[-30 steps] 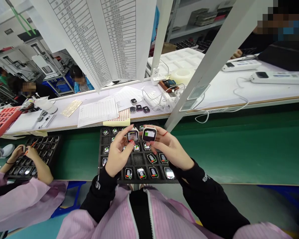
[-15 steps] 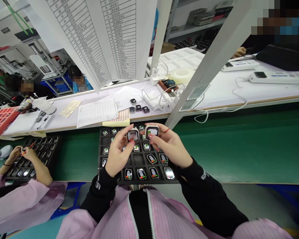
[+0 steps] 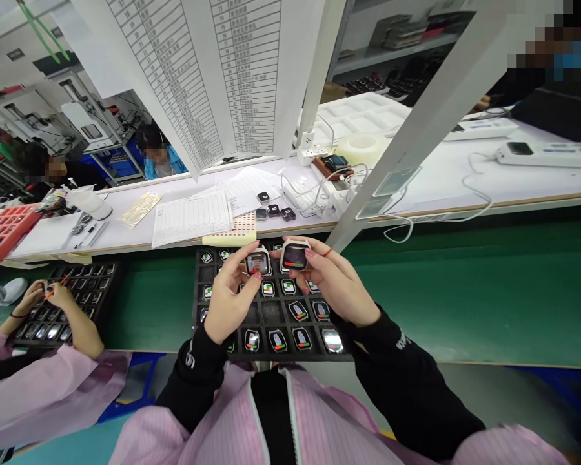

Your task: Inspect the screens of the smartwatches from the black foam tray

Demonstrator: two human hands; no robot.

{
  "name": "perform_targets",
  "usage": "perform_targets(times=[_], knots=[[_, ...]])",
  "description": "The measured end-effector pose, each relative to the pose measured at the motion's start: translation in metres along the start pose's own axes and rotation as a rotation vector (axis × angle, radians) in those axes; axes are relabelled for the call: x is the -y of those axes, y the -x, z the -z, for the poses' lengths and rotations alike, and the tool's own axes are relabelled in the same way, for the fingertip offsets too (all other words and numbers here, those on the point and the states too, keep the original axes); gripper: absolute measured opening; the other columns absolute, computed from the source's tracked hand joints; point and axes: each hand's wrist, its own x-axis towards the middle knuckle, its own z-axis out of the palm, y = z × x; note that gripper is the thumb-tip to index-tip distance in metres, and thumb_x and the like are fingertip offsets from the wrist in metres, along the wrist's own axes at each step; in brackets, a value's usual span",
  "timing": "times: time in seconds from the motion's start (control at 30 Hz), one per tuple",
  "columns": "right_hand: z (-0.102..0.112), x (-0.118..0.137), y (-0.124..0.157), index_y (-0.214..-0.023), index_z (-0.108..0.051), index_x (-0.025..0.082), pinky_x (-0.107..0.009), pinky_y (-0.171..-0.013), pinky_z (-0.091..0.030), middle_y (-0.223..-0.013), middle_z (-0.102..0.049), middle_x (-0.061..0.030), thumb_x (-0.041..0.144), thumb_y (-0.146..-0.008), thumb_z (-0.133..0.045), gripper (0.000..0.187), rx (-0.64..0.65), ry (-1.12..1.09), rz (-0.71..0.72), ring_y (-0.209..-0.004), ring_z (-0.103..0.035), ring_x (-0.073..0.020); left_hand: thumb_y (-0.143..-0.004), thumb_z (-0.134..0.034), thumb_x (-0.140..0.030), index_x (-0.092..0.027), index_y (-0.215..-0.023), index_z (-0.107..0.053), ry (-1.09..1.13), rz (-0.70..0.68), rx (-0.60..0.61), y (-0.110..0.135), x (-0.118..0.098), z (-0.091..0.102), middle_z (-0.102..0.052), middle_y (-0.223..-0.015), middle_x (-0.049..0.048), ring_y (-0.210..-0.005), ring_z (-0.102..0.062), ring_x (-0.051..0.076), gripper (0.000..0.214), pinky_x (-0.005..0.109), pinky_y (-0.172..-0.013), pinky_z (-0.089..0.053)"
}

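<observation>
My left hand (image 3: 233, 294) is closed on a square smartwatch case (image 3: 257, 263), its lit screen facing me with thumb at the lower edge. Beside it, my right hand (image 3: 341, 281) grips a second smartwatch case (image 3: 294, 256) with a pale frame; its screen is mostly dark with a red and green strip at the bottom. Both are held over a black compartment tray (image 3: 272, 312), where several more watch cases (image 3: 277, 340) lie face up, many with lit screens. The fingers behind the two watches are partly hidden.
A white shelf (image 3: 184, 194) behind holds printed sheets (image 3: 193, 218), small dark watch cases (image 3: 274, 210) and a power strip with cables (image 3: 303, 197). A slanted white post (image 3: 411, 129) rises at right. On the left, a co-worker's hands (image 3: 53, 296) work over another black tray (image 3: 94, 284).
My right thumb has moved from the screen's lower left to its right edge. That watch's display has turned from a white and green picture to a dark one. The view has shifted slightly.
</observation>
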Motion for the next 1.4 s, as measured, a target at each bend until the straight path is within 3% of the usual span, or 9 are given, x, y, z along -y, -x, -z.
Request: perform_targets(times=[0.53, 0.7, 0.93, 1.4], knots=[[-0.015, -0.002, -0.006, -0.122, -0.062, 0.019, -0.023, -0.046, -0.042, -0.106, -0.069, -0.0105, 0.048, -0.092, -0.059, 0.042, 0.031, -0.048, -0.058, -0.068, -0.057, -0.0161, -0.087, -0.066, -0.024, -0.027, -0.131, -0.058, -0.037, -0.015, -0.043, 0.007, -0.005, 0.011, -0.064, -0.122, 0.0083, -0.1, -0.063, 0.018, 0.045, 0.03, -0.084, -0.054], [-0.013, -0.002, -0.003, -0.124, -0.062, 0.019, -0.023, -0.046, -0.043, -0.11, -0.068, -0.0111, 0.047, -0.093, -0.058, 0.042, 0.057, -0.032, -0.044, -0.068, -0.057, -0.0162, -0.087, -0.067, -0.027, -0.026, -0.13, -0.059, -0.047, -0.032, -0.057, 0.004, -0.003, 0.008, -0.064, -0.124, 0.0084, -0.099, -0.063, 0.018, 0.044, 0.031, -0.086, -0.055], [-0.009, 0.004, 0.004, -0.132, -0.056, 0.023, -0.023, -0.05, -0.047, -0.117, -0.065, -0.0114, 0.04, -0.084, -0.075, 0.055, 0.093, 0.097, 0.017, -0.068, -0.055, -0.0138, -0.086, -0.068, -0.03, -0.024, -0.127, -0.06, -0.044, -0.019, -0.046, 0.002, 0.001, 0.003, -0.062, -0.127, 0.0095, -0.104, -0.063, 0.02, 0.042, 0.032, -0.086, -0.056], [-0.003, 0.005, 0.009, -0.133, -0.057, 0.02, -0.023, -0.047, -0.047, -0.118, -0.065, -0.0136, 0.038, -0.086, -0.073, 0.053, 0.035, 0.09, 0.04, -0.073, -0.058, -0.016, -0.086, -0.068, -0.029, -0.025, -0.128, -0.059, -0.049, -0.02, 0.011, 0.0, 0.001, -0.004, -0.063, -0.124, 0.0094, -0.097, -0.063, 0.018, 0.043, 0.028, -0.078, -0.054]])
